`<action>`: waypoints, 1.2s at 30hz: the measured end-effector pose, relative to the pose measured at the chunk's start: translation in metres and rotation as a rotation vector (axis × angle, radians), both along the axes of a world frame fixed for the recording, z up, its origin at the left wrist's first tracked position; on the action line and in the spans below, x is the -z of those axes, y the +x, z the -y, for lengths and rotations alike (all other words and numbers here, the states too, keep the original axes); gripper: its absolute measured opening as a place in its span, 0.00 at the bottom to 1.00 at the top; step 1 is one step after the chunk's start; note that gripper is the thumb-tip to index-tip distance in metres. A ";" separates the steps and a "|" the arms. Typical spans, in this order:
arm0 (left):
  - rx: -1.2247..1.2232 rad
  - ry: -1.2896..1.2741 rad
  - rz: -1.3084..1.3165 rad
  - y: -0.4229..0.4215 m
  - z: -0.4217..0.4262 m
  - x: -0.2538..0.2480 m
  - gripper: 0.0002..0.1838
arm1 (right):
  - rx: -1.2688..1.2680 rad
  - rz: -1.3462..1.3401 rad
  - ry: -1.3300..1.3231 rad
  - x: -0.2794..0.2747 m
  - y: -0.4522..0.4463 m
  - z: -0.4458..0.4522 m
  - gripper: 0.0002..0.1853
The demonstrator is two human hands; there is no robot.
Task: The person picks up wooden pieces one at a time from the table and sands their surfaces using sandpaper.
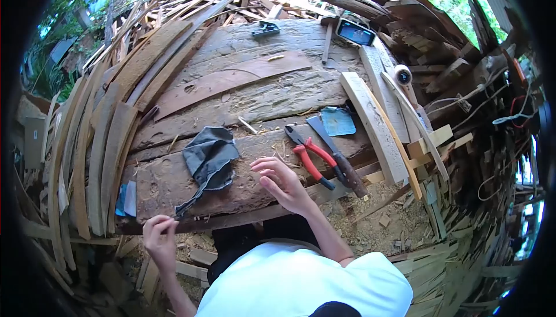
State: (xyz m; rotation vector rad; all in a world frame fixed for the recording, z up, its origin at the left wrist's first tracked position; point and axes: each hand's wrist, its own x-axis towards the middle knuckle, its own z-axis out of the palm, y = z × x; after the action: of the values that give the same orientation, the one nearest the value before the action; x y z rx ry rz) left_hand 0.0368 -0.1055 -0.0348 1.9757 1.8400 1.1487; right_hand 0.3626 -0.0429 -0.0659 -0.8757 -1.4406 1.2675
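A dark grey cloth (209,158) lies crumpled on the rough wooden bench (255,103). At its lower left corner, my left hand (160,237) is closed in a pinch near the bench's front edge; what its fingertips hold, if anything, is too small to make out. My right hand (282,185) is raised over the bench to the right of the cloth, fingers apart and holding nothing. Beyond it lie red-handled pliers (311,158), with a blade with a wooden handle (339,155) beside them and a blue-green pad (337,121) above.
A hammer (327,42) and a phone (355,32) are at the back right. Pale wooden boards (376,132) and a white roll (402,74) lie on the right. Long curved strips (104,155) are stacked at left. A metal tool (266,28) sits at the back.
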 end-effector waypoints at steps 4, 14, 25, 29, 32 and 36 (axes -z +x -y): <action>0.146 0.061 0.184 0.019 0.003 -0.012 0.12 | -0.013 0.035 0.082 0.000 -0.001 -0.001 0.14; 1.177 -0.152 1.101 0.129 -0.039 -0.116 0.20 | 0.134 0.011 0.064 0.007 -0.006 0.003 0.12; 1.919 0.056 1.357 0.171 -0.054 -0.157 0.43 | 0.132 0.084 0.104 0.007 -0.003 0.004 0.13; 1.874 0.041 1.408 0.169 -0.055 -0.152 0.42 | 0.120 0.072 0.087 0.010 -0.003 0.003 0.13; 1.851 0.015 1.448 0.164 -0.054 -0.148 0.42 | 0.130 0.098 0.113 0.008 -0.003 0.003 0.12; 1.824 -0.028 1.515 0.170 -0.055 -0.143 0.41 | 0.126 0.107 0.112 0.008 -0.002 0.003 0.12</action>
State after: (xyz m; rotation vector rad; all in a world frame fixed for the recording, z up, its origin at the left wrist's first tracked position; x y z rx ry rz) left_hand 0.2073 -0.0507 0.1082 1.0377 -0.6701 1.0328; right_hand 0.3605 -0.0461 -0.0742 -0.9557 -1.5006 1.0498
